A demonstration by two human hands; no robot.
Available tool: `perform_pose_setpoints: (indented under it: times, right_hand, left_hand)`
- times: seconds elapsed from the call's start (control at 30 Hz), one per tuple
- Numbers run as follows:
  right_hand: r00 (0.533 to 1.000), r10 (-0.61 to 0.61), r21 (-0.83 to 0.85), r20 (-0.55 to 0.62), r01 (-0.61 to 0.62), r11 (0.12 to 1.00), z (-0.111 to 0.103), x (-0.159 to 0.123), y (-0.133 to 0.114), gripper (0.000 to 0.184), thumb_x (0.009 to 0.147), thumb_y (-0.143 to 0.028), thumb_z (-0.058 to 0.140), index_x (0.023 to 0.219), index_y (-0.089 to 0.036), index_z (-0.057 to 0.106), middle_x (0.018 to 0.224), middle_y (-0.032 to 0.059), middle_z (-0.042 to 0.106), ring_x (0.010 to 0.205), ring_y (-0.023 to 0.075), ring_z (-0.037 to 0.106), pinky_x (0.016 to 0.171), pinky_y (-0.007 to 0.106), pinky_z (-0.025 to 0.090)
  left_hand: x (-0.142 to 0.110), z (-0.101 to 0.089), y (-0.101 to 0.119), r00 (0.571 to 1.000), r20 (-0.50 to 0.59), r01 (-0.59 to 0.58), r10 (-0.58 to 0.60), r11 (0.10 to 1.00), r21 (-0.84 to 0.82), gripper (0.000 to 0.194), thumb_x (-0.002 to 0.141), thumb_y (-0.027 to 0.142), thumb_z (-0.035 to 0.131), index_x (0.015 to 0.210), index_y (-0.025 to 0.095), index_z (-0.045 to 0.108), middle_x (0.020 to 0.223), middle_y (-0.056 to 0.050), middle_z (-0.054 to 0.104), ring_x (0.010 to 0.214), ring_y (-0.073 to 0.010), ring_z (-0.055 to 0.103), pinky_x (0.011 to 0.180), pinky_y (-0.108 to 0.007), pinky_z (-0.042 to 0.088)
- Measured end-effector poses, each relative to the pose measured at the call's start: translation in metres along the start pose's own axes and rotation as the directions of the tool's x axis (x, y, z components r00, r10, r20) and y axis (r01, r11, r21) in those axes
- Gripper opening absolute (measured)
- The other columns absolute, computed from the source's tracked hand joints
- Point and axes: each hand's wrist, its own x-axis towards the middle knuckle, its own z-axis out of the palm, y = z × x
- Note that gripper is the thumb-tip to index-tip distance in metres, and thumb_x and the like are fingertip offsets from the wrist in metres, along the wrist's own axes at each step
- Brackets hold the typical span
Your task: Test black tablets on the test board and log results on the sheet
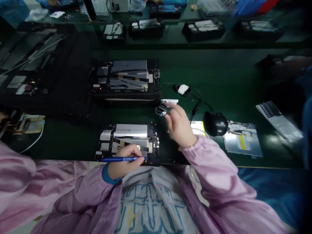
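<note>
Green bench (219,71); left hand (124,166) pinching pen (110,159), right hand (179,124) half-open at disc (160,111).

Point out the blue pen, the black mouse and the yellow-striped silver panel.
Blue pen (122,159): head view, on its barrel.
Black mouse (215,123): head view, on its top shell.
Silver panel (241,142): head view, on its yellow strip.

One pen (114,159) in the left fingers (139,161), one opened device (130,130) beneath; beyond the right fingers (174,113), one coiled cable (183,90) and, farther, four similar devices (204,26) in a row; rightward, one mouse (216,124).
</note>
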Motion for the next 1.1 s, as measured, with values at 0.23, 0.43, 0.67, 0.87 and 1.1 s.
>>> perform_pose_setpoints:
  times: [0.23, 0.43, 0.67, 0.87, 1.1]
  right_hand:
    - [0.997, 0.019, -0.152, 0.076, -0.007, 0.988, 0.031, 0.017, 0.042, 0.028, 0.097, -0.029, 0.033, 0.094, -0.014, 0.055, 0.127, 0.0218, 0.055, 0.115, 0.0296, 0.054, 0.099, 0.051, 0.043]
    - [0.996, 0.038, -0.101, 0.079, -0.03, 0.994, 0.018, 0.016, 0.042, 0.024, 0.096, -0.032, 0.037, 0.087, -0.018, 0.055, 0.129, 0.0143, 0.056, 0.125, 0.0301, 0.047, 0.103, 0.053, 0.037]
    - [0.98, 0.088, 0.288, 0.177, -0.137, 0.948, -0.008, -0.022, -0.019, 0.032, 0.093, -0.047, 0.046, 0.076, -0.022, 0.053, 0.076, 0.0045, 0.062, 0.073, 0.0182, 0.06, 0.069, 0.034, 0.05]
    - [0.92, 0.222, 0.642, 0.324, -0.386, 0.662, 0.015, -0.063, -0.052, 0.033, 0.08, -0.052, 0.065, 0.077, -0.021, 0.058, 0.07, 0.0007, 0.065, 0.062, 0.0139, 0.062, 0.058, 0.026, 0.05]
    - [0.922, 0.223, 0.717, 0.316, -0.386, 0.58, 0.026, -0.065, -0.063, 0.031, 0.075, -0.048, 0.072, 0.072, -0.021, 0.059, 0.068, 0.002, 0.069, 0.061, 0.0152, 0.065, 0.058, 0.027, 0.052]
  left_hand:
    - [0.011, 0.016, -0.002, 0.999, 0.042, -0.029, 0.019, 0.96, 0.278, 0.014, 0.077, 0.016, 0.057, 0.065, 0.017, 0.049, 0.065, 0.0, 0.059, 0.06, -0.0124, 0.056, 0.057, -0.023, 0.042]
    - [0.011, 0.019, -0.003, 0.998, 0.031, -0.054, 0.046, 0.949, 0.312, 0.015, 0.077, 0.015, 0.056, 0.064, 0.018, 0.049, 0.065, 0.0, 0.06, 0.06, -0.0122, 0.055, 0.057, -0.024, 0.041]
    - [0.008, 0.012, -0.009, 0.993, -0.11, -0.04, 0.035, 0.998, -0.043, 0.017, 0.081, 0.023, 0.059, 0.069, 0.018, 0.048, 0.067, -0.002, 0.06, 0.06, -0.0122, 0.058, 0.058, -0.025, 0.047]
    - [0.003, 0.01, -0.008, 0.97, -0.226, -0.137, 0.088, 0.967, -0.214, 0.024, 0.084, 0.033, 0.061, 0.073, 0.019, 0.046, 0.069, -0.002, 0.058, 0.053, -0.0097, 0.055, 0.05, -0.023, 0.045]
    - [0.002, 0.009, -0.006, 0.952, -0.239, -0.232, 0.193, 0.962, -0.146, 0.023, 0.084, 0.031, 0.063, 0.071, 0.019, 0.048, 0.07, -0.002, 0.062, 0.057, -0.0107, 0.057, 0.053, -0.023, 0.046]
